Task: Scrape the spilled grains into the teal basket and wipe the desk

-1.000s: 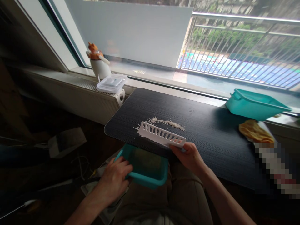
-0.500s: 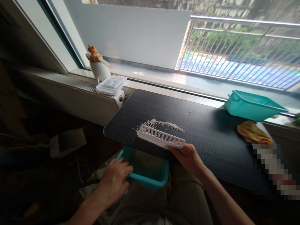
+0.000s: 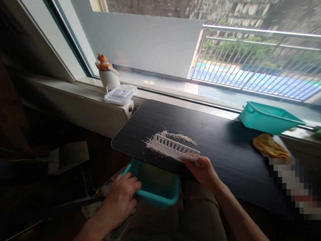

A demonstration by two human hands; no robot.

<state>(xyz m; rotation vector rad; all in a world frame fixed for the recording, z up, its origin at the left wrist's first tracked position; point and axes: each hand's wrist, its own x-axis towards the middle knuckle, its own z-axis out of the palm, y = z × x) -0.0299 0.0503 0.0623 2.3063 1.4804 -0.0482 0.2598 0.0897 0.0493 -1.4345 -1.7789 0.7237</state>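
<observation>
My right hand (image 3: 200, 169) is closed on the near right end of a white slotted plastic strip (image 3: 175, 147), which stands on edge on the dark table (image 3: 220, 157). White rice-like grains (image 3: 184, 138) lie behind the strip, around its left end and in front of it. My left hand (image 3: 125, 190) grips the left rim of a teal plastic tub (image 3: 159, 197). The tub is held above my lap, just under the table's front edge. Something pale covers its bottom, too dim to make out.
A second teal tub (image 3: 271, 118) stands at the back right by the window, with a yellow cloth (image 3: 271, 146) in front of it. On the radiator (image 3: 100, 107) rest a clear plastic lid (image 3: 121, 93) and a white container with an orange top (image 3: 109, 75).
The strip has shifted slightly right and away from the table's front edge, so more grains show in front of its left end. The left hand still holds the tub.
</observation>
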